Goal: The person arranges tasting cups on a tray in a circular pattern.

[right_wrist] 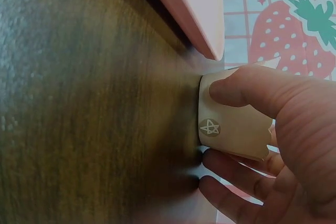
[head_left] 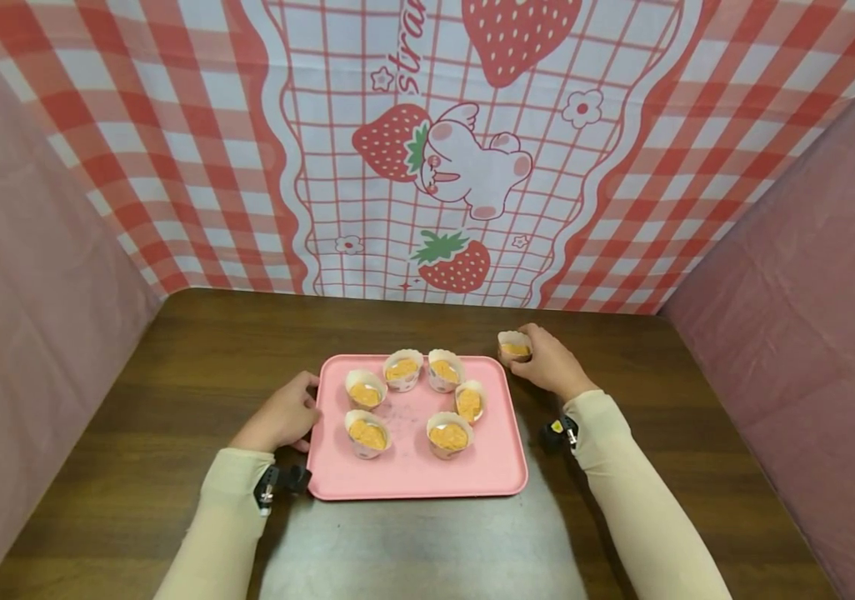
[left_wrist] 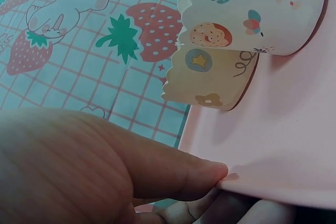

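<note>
My left hand (head_left: pixel 283 417) grips the left edge of a pink tray (head_left: pixel 407 477). In the left wrist view its thumb lies on the rim and the fingers curl beneath it. Several paper baking cups with scalloped rims and an orange-yellow filling stand on the tray, one of them a front right cup (head_left: pixel 448 435). Off the tray's far right corner, my right hand (head_left: pixel 557 365) holds another paper baking cup (right_wrist: pixel 236 121) upright at the tabletop. The thumb presses one side of this cup, with fingers around the other side.
The brown wooden table (head_left: pixel 210 350) carries the tray, and a grey surface (head_left: pixel 427 550) lies in front of it. A strawberry-print cloth (head_left: pixel 472 167) hangs behind. Pink cloth walls (head_left: pixel 810 275) close off both sides.
</note>
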Motion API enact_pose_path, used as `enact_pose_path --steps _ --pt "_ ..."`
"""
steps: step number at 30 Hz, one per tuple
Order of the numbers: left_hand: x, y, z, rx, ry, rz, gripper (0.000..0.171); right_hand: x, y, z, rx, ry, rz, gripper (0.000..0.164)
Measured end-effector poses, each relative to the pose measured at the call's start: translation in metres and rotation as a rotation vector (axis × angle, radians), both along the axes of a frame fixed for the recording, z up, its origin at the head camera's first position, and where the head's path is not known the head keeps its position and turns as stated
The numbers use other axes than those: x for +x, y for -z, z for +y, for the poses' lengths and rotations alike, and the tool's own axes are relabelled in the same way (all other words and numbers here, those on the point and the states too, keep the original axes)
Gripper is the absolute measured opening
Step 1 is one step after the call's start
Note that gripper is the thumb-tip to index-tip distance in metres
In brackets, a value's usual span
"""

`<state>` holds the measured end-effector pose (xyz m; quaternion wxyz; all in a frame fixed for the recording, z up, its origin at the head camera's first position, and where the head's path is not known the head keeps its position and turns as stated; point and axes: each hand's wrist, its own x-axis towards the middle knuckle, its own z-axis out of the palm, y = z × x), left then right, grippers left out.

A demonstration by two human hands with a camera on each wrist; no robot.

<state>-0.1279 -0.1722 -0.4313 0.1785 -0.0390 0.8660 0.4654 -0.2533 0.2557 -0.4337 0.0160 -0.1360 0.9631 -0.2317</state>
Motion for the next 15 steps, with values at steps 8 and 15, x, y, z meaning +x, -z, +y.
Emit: enact_pose_path --steps 8,15 --pt "-0.0017 -0.0001 0.0000 -0.005 -0.011 -0.020 0.052 -0.0002 0.0005 0.0002 0.009 0.007 -0.005 0.060" --pt "-0.0011 0.0000 0.0008 -0.012 -0.008 -0.016 0.052 0.0032 -0.0011 -0.0022 -0.004 0.023 -0.017 0.059"
